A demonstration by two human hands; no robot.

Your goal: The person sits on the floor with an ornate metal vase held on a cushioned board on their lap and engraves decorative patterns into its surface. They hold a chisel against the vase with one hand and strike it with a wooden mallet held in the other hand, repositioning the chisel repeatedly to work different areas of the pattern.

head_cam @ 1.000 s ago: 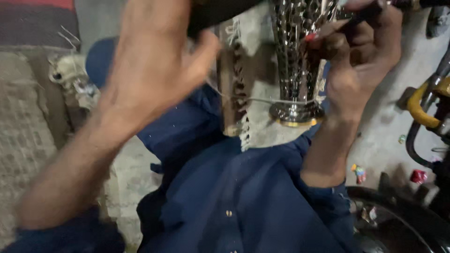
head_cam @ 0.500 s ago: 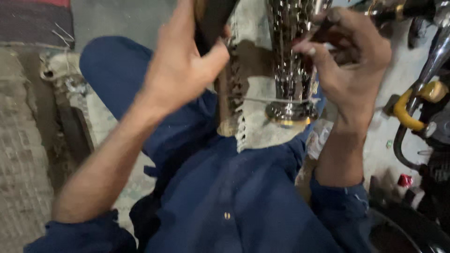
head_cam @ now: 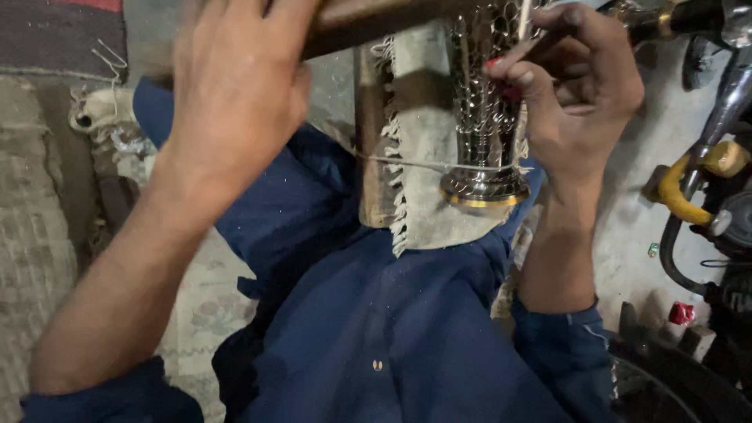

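My left hand point(head_cam: 235, 86) is closed around a dark wooden handle point(head_cam: 376, 22) that runs across the top of the view. A shiny pierced metal vase point(head_cam: 484, 117) stands on its gold-rimmed foot against a frayed cloth point(head_cam: 419, 180) and a wooden block point(head_cam: 370, 157), tied on with a thin cord. My right hand point(head_cam: 580, 86) pinches a thin metal tool point(head_cam: 523, 16) with a red bit near the fingertips, its tip against the vase's side. My lap in blue cloth lies below.
A woven mat point(head_cam: 31, 235) lies at the left. At the right stand a yellow-handled tool point(head_cam: 681, 188), dark machine parts point(head_cam: 728, 227) and a small red object point(head_cam: 681, 313) on the grey floor. A dark round rim point(head_cam: 666, 376) sits at the bottom right.
The view has drawn closer. My left hand with the handle has risen toward the top edge; my right hand stays at the vase with the thin tool.
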